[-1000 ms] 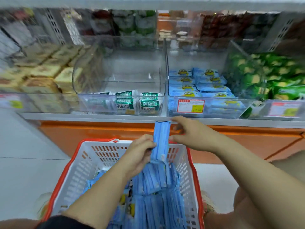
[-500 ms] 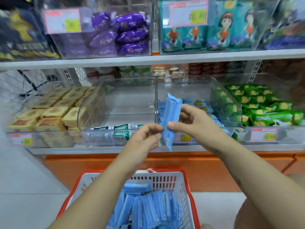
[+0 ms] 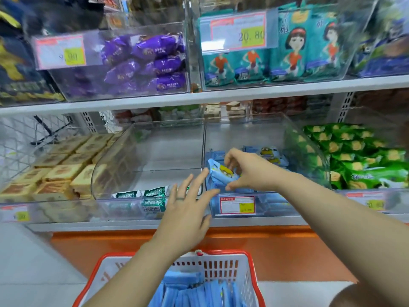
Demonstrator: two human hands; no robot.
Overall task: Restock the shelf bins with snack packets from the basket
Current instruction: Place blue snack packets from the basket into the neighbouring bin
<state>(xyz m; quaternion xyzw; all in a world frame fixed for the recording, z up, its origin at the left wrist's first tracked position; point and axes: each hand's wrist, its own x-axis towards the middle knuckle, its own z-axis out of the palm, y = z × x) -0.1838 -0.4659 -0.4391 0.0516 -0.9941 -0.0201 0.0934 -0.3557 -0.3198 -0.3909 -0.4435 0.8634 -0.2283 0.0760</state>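
Currently a blue snack packet (image 3: 218,173) is pinched by the right hand (image 3: 250,171) inside the clear bin (image 3: 307,149) on the lower shelf (image 3: 132,226), above other blue packets (image 3: 267,151) lying there. The left hand (image 3: 188,216) is held flat, fingers spread, just beside that packet. Below, more blue packets (image 3: 199,291) are stood in the red-rimmed basket (image 3: 252,262) — orange shelf base (image 3: 287,251) behind, pale floor (image 3: 26,262) to the left.

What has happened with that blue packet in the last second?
The blue packet went up from the basket into the clear bin of matching packets, gripped by the right hand. The left hand let go and is open. The basket's other packets and neighbouring bins look unchanged.
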